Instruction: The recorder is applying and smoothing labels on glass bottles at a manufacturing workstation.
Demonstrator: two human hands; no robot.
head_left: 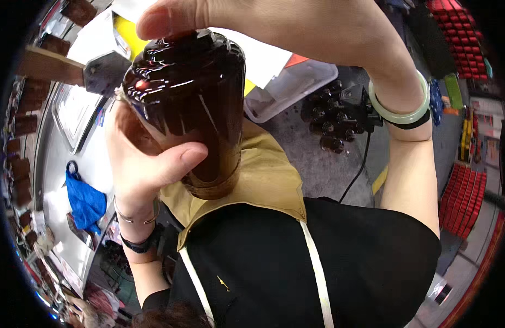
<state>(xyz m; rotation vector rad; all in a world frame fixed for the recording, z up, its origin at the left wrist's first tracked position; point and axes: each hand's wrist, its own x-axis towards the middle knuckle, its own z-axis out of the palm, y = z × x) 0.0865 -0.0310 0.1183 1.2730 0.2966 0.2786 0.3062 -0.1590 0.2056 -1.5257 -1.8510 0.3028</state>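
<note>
A large glossy dark-brown bottle (208,109), see-through near its base and ridged at the shoulder, stands close in front of my chest, over my tan apron (269,164). My left hand (148,158) is wrapped round its side, the thumb lying across the front. From above, my right hand (279,27) reaches over the bottle's top with its thumb against the neck. The right fingers run out of the picture at the upper edge. What they cover at the top cannot be seen.
Several small dark-brown bottles (331,123) lie on the grey table (296,142) beside a black clamp-like device (364,104) with a cable. A clear plastic tray (301,87) is behind. At left are a blue pouch (85,199) and a wooden bar (55,66). Red stacked pieces (463,199) stand right.
</note>
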